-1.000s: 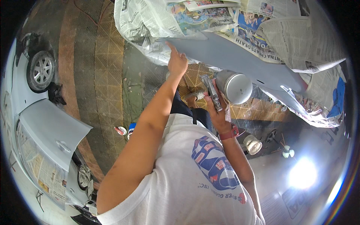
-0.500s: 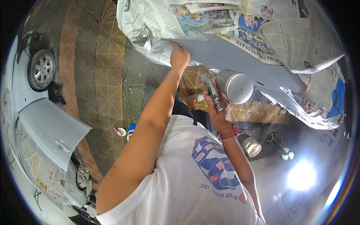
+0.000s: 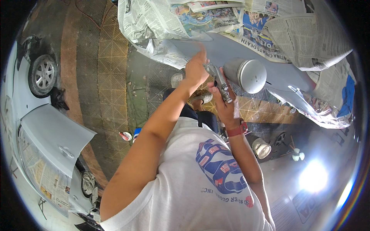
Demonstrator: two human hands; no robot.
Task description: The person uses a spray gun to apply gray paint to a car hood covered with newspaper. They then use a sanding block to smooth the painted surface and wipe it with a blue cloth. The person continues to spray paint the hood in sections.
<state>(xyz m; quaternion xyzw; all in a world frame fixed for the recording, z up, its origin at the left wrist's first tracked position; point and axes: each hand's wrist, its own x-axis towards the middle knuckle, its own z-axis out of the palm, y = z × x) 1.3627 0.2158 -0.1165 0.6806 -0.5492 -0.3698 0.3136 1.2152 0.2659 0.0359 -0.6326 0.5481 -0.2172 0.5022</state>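
In my right hand (image 3: 226,102) is a metal spray gun (image 3: 220,81), held upright with its silver cup (image 3: 251,76) on the far side of my fingers. A red watch (image 3: 237,129) circles that wrist. My left hand (image 3: 197,69) is beside the front of the gun, with the index finger stretched toward a grey car panel (image 3: 231,50) and blurred by motion. Nothing shows in this hand; whether it touches the panel I cannot tell. Newspaper sheets (image 3: 192,19) cover the area along the panel's far edge.
At the left stands a pale car with a wheel (image 3: 43,75) and an open door (image 3: 58,134). A can (image 3: 125,136) lies on the patterned floor mat (image 3: 111,77). To the right are a metal pot-like container (image 3: 261,148), a fan (image 3: 297,154) and a bright lamp (image 3: 313,177).
My left hand has come back from the panel's left end, moving right and nearer the spray gun. The gun and its cup have shifted slightly right and away from me.
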